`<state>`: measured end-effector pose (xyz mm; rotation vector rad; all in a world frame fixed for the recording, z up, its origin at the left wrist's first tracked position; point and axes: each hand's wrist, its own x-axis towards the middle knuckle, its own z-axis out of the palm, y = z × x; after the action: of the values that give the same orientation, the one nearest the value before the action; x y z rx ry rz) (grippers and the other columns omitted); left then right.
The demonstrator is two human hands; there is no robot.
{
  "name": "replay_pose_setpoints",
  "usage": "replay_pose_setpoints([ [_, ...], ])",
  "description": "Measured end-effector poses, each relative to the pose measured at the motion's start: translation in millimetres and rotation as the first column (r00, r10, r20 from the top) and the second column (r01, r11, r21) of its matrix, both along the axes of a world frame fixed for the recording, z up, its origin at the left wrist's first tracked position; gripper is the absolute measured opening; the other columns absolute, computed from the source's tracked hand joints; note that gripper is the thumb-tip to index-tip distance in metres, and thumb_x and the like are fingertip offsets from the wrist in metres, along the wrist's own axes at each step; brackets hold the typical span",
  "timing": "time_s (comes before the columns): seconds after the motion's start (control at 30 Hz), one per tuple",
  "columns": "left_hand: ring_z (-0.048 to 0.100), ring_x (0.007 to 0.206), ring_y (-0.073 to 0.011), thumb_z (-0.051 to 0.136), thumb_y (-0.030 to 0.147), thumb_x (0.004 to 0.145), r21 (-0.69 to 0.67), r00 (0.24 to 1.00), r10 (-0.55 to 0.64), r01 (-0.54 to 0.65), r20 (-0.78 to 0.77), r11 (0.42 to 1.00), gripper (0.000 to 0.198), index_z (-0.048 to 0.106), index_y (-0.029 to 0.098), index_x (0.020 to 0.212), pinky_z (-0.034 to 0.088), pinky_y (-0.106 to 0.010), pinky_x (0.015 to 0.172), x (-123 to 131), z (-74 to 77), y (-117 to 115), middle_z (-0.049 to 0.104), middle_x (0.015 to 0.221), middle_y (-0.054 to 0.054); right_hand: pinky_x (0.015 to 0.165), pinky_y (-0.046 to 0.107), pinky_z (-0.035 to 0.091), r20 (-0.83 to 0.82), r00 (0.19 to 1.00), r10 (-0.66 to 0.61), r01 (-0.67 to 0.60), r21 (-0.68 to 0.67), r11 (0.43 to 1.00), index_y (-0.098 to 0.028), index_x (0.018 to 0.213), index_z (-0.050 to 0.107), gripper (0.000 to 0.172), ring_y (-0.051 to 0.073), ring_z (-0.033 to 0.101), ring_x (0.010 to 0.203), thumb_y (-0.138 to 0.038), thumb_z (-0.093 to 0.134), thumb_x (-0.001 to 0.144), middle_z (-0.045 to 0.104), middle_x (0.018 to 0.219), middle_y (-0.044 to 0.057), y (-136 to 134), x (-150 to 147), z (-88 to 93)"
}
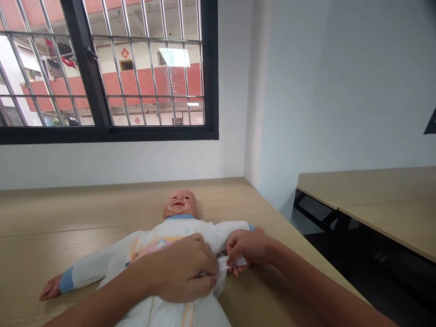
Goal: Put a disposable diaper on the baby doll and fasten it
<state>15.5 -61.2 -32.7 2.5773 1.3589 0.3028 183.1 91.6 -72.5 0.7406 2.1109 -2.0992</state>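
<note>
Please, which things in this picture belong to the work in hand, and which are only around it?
In use:
- doll, lying face up
- left hand, on the doll's clothed body
- right hand, holding a white strip beside the doll
- table under the doll

Only around:
- window
- second table at right

1. Doll point(153, 245) in white garment point(117, 249) lies face up on the wood-toned table point(112, 209).
2. Left hand point(187, 270) rests across its torso.
3. Right hand point(242, 250) pinches a white strip point(241, 261) beside it.
4. Barred window point(150, 68) stands behind.
</note>
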Motion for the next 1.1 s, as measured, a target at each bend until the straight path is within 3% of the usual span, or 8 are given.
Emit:
replay_pose_setpoints([
  [0.1, 0.038, 0.058, -0.0103, 0.054, 0.016, 0.082, -0.006, 1.000, -0.006, 0.006, -0.021, 1.000, 0.021, 0.045, 0.016, 0.064, 0.037, -0.030, 0.090, 4.0, 0.8, 1.6, 0.050, 0.060, 0.005, 0.045, 0.015, 0.044, 0.011, 1.000, -0.014, 0.015, -0.003, 1.000, -0.014, 0.047, 0.052, 0.022, 0.012, 0.062, 0.050, -0.018, 0.073, 0.050, 0.064, 0.055, 0.005, 0.6, 1.3, 1.1],
  [0.2, 0.030, 0.054, -0.0122, 0.050, 0.022, 0.087, -0.007, 0.991, 0.064, -0.065, -0.118, 0.998, 0.024, 0.046, 0.017, 0.064, 0.037, -0.031, 0.071, 6.9, -0.8, 3.7, 0.042, 0.055, 0.002, 0.044, 0.015, 0.042, 0.010, 0.999, -0.032, 0.032, -0.011, 0.999, -0.014, 0.048, 0.051, 0.021, 0.012, 0.062, 0.050, -0.017, 0.072, 0.050, 0.064, 0.055, 0.004, 0.9, 1.6, 2.5],
  [0.33, 0.042, 0.055, -0.0155, 0.037, 0.025, 0.093, -0.081, 0.954, 0.277, -0.287, -0.115, 0.955, 0.015, 0.049, 0.021, 0.085, 0.028, -0.029, 0.053, 7.6, -3.0, 5.5, 0.051, 0.066, 0.001, 0.042, 0.014, 0.036, -0.059, 0.997, -0.040, 0.038, -0.021, 0.999, -0.013, 0.052, 0.052, 0.018, 0.009, 0.057, 0.048, -0.017, 0.069, 0.055, 0.062, 0.056, 0.003, -2.6, 0.2, 8.8],
  [0.43, 0.055, 0.069, -0.0181, 0.045, 0.025, 0.087, -0.091, 0.919, 0.394, -0.395, -0.032, 0.914, 0.013, 0.043, 0.022, 0.099, 0.034, -0.027, 0.053, 7.6, -3.4, 7.6, 0.060, 0.089, -0.002, 0.044, 0.013, 0.035, -0.093, 0.995, -0.034, 0.031, -0.036, 0.999, -0.013, 0.060, 0.055, 0.011, 0.006, 0.053, 0.049, -0.015, 0.066, 0.057, 0.060, 0.058, 0.001, -7.9, -1.4, 14.6],
  [0.6, 0.061, 0.075, -0.0178, 0.058, 0.018, 0.071, -0.163, 0.912, 0.404, -0.389, 0.071, 0.907, 0.037, 0.039, 0.021, 0.103, 0.045, -0.026, 0.059, 9.3, -1.1, 12.8, 0.057, 0.103, -0.004, 0.044, 0.013, 0.031, -0.125, 0.988, -0.089, 0.085, -0.037, 0.996, -0.013, 0.061, 0.056, 0.010, 0.006, 0.049, 0.049, -0.015, 0.065, 0.058, 0.056, 0.055, 0.000, -16.3, -3.6, 18.6],
  [0.73, 0.062, 0.078, -0.0207, 0.061, 0.016, 0.064, -0.160, 0.915, 0.403, -0.399, -0.008, 0.903, 0.051, 0.038, 0.021, 0.108, 0.046, -0.028, 0.057, 10.9, -1.8, 17.5, 0.053, 0.110, -0.006, 0.044, 0.014, 0.030, -0.124, 0.984, -0.130, 0.130, -0.011, 0.991, -0.012, 0.058, 0.055, 0.009, 0.005, 0.047, 0.048, -0.014, 0.064, 0.057, 0.058, 0.057, 0.002, -20.4, -3.6, 20.7],
  [0.87, 0.062, 0.080, -0.0234, 0.063, 0.015, 0.060, -0.146, 0.914, 0.388, -0.403, -0.121, 0.904, 0.058, 0.038, 0.017, 0.112, 0.044, -0.029, 0.052, 12.3, -2.6, 19.7, 0.052, 0.112, -0.010, 0.043, 0.015, 0.026, -0.100, 0.984, -0.145, 0.148, 0.016, 0.989, -0.013, 0.055, 0.052, 0.013, 0.006, 0.047, 0.046, -0.015, 0.064, 0.057, 0.059, 0.055, 0.003, -17.8, 0.3, 22.6],
  [1.1, 0.062, 0.083, -0.0241, 0.067, 0.022, 0.062, -0.175, 0.928, 0.350, -0.369, -0.130, 0.913, 0.055, 0.042, 0.018, 0.110, 0.045, -0.027, 0.051, 7.5, -0.2, 18.2, 0.054, 0.111, -0.009, 0.042, 0.017, 0.024, -0.083, 0.990, -0.110, 0.113, 0.027, 0.993, -0.014, 0.056, 0.050, 0.020, 0.007, 0.048, 0.046, -0.017, 0.069, 0.060, 0.060, 0.055, 0.003, -9.2, 4.8, 22.5],
])
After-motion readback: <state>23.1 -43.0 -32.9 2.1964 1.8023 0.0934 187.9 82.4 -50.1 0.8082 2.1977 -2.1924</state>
